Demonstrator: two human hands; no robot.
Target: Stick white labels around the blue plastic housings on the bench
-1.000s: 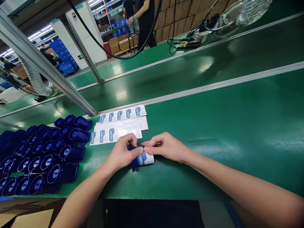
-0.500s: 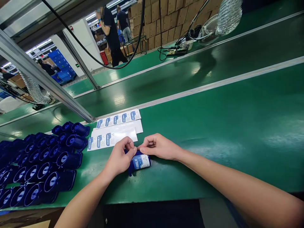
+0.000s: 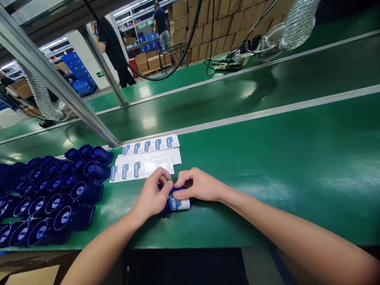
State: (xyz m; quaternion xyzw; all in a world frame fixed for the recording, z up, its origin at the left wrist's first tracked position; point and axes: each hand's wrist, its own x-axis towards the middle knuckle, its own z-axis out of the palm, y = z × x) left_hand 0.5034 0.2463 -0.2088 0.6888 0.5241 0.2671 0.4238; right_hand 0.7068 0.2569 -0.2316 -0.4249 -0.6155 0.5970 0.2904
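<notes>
A dark blue plastic cup-shaped housing [image 3: 167, 209] lies on its side on the green worktop in front of me. Around its side runs a white and blue printed label [image 3: 181, 204], partly covered by my fingers. My left hand [image 3: 154, 192] is closed on the housing's left end, thumb and index bent over the top. From the other side, my right hand [image 3: 199, 185] grips it with curled fingers, its thumb pressed flat on the label. Just beyond the hands lie label sheets [image 3: 154, 168], one with several labels left at its left part and bare backing at right.
Several rows of similar blue housings [image 3: 86, 192] stand at the left. A metal post [image 3: 97, 128] rises behind them beside the worktop's raised strip [image 3: 225, 118]. Cables [image 3: 228, 63] and a foil duct [image 3: 299, 25] are at the back. A person [image 3: 111, 47] stands far left.
The right thumb has moved down onto the label, and the label now faces lower, nearer me. The left hand keeps its hold. The view has shifted slightly; a person behind has moved left.
</notes>
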